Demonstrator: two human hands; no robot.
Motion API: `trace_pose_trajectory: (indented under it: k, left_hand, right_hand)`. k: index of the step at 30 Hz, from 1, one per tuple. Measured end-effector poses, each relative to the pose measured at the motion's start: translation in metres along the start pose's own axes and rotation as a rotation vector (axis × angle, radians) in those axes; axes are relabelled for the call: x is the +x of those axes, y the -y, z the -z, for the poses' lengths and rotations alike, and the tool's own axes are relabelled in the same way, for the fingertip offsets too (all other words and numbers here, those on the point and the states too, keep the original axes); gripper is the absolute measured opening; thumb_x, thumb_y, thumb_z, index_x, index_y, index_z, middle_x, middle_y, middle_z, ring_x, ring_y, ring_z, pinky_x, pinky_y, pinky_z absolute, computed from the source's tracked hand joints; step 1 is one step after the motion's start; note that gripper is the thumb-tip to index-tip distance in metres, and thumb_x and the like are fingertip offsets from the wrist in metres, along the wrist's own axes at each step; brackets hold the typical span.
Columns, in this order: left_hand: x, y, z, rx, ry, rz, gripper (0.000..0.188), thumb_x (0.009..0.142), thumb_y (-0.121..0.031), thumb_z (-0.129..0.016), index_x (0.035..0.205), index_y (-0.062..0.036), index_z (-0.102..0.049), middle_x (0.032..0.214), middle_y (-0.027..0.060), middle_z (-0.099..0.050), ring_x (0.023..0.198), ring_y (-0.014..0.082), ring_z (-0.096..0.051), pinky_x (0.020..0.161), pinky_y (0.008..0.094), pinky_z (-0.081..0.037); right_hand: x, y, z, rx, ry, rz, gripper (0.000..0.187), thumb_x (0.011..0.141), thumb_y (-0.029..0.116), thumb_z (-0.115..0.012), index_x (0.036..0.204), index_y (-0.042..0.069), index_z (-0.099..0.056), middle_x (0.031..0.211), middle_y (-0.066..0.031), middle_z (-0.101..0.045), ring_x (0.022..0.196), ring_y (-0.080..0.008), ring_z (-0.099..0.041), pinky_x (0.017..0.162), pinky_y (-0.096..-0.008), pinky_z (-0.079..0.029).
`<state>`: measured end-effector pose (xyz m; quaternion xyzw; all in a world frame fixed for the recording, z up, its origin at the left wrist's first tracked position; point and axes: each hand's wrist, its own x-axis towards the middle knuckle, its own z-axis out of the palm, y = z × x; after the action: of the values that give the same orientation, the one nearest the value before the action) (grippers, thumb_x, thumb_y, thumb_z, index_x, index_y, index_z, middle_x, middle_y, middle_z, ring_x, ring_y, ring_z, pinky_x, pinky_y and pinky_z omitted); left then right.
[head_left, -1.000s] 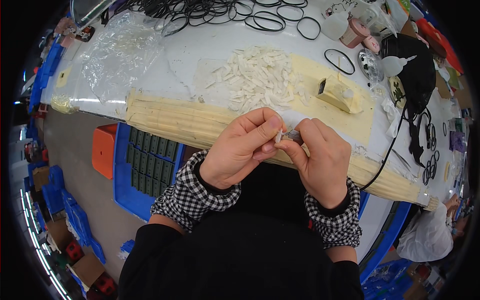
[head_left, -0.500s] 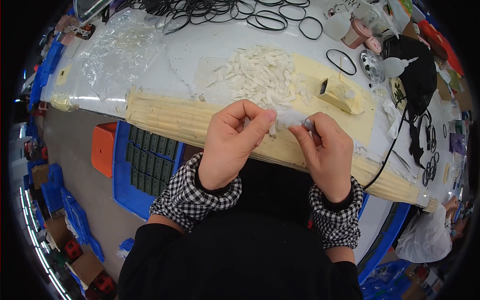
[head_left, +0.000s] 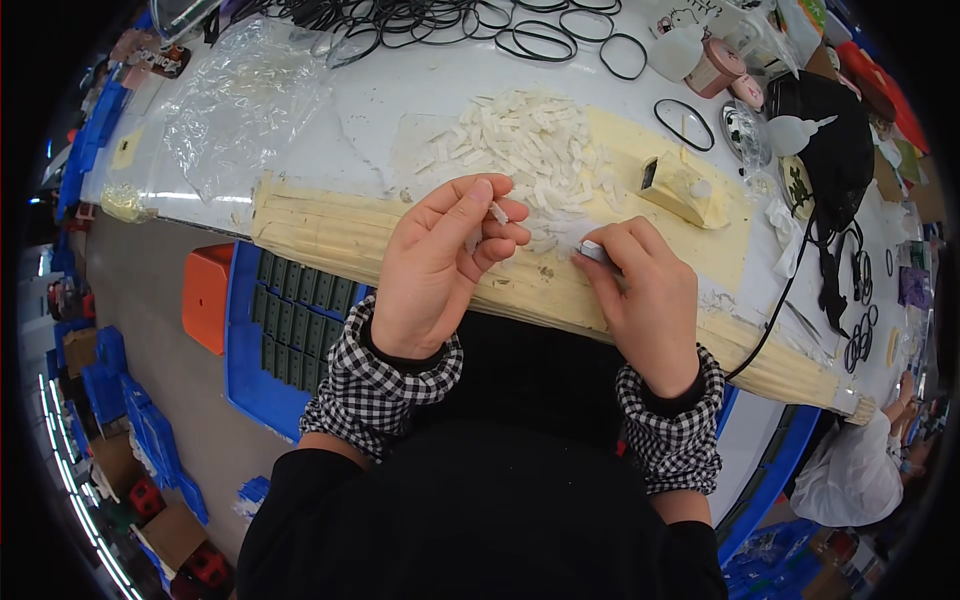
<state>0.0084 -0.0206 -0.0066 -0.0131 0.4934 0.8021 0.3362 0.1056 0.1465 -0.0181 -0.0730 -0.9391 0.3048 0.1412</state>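
Observation:
My left hand [head_left: 425,270] is raised over the table's near edge, its thumb and forefinger pinching a small white strip [head_left: 498,213]. To its right, my right hand [head_left: 645,300] is closed on a small grey-white piece [head_left: 592,250], whose kind I cannot make out. The two hands are apart. Just beyond them lies a loose pile of short white strips [head_left: 525,140], partly on a pale yellow sheet [head_left: 625,140]. A yellow wrapped block [head_left: 685,190] with a dark end rests right of the pile.
Black rubber loops [head_left: 540,42] heap along the far side. A crumpled clear plastic bag [head_left: 240,110] lies at the left. Yellow padding [head_left: 340,230] covers the table's near edge. Below stands a blue crate [head_left: 240,370] of dark green parts, beside an orange stool [head_left: 207,300].
My left hand has moved left and slightly up, away from my right hand, and the white strip now shows in its pinch. My right hand has shifted slightly left.

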Motion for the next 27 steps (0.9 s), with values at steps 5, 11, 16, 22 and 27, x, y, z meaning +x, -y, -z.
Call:
trace_pose_trajectory:
  k: [5,11,16,22,27]
  left_hand:
    - [0.000,0.002,0.000,-0.037,0.087,-0.003,0.027,0.098,-0.019,-0.048,0.114,0.0013,-0.056,0.093,0.0047,-0.061,0.077,0.0083,-0.054,0.066,0.0204,-0.044]
    - [-0.004,0.010,-0.010,0.096,0.219,0.105,0.025,0.097,-0.018,-0.050,0.112,0.0006,-0.057,0.094,0.0040,-0.062,0.075,0.0059,-0.051,0.063,0.0190,-0.040]
    - [-0.007,0.014,-0.015,0.030,0.311,0.152,0.017,0.096,-0.018,-0.053,0.096,-0.0026,-0.060,0.082,-0.0002,-0.061,0.067,0.0030,-0.046,0.056,0.0171,-0.036]
    - [-0.006,0.011,-0.014,0.013,0.243,0.149,0.016,0.093,-0.015,-0.059,0.096,-0.0001,-0.062,0.077,0.0000,-0.059,0.063,0.0026,-0.047,0.052,0.0156,-0.036]
    - [-0.007,0.012,-0.018,0.061,0.233,0.068,0.017,0.095,-0.019,-0.056,0.094,-0.0021,-0.059,0.075,-0.0012,-0.056,0.061,0.0029,-0.042,0.052,0.0166,-0.032]
  right_hand:
    - [0.002,0.003,0.002,-0.097,-0.004,0.003,0.015,0.079,0.010,-0.068,0.086,0.005,-0.056,0.080,-0.0073,-0.057,0.065,-0.0275,-0.059,0.056,-0.0337,-0.047]
    - [0.004,0.014,0.015,0.401,-0.095,-0.097,0.013,0.079,0.000,-0.067,0.088,0.001,-0.058,0.079,-0.0085,-0.061,0.066,-0.0185,-0.063,0.057,-0.0282,-0.048]
    - [0.001,0.024,0.021,0.478,-0.140,-0.013,0.015,0.074,-0.004,-0.072,0.085,-0.001,-0.061,0.078,-0.0068,-0.063,0.065,-0.0114,-0.063,0.056,-0.0222,-0.051]
    - [0.001,0.022,0.019,0.340,-0.193,0.169,0.018,0.071,-0.005,-0.073,0.085,0.000,-0.063,0.077,-0.0084,-0.064,0.062,-0.0173,-0.063,0.054,-0.0245,-0.050]
    - [-0.001,0.018,0.011,0.254,-0.307,0.257,0.015,0.071,-0.004,-0.072,0.082,0.001,-0.064,0.075,-0.0086,-0.063,0.060,-0.0184,-0.062,0.051,-0.0264,-0.048]
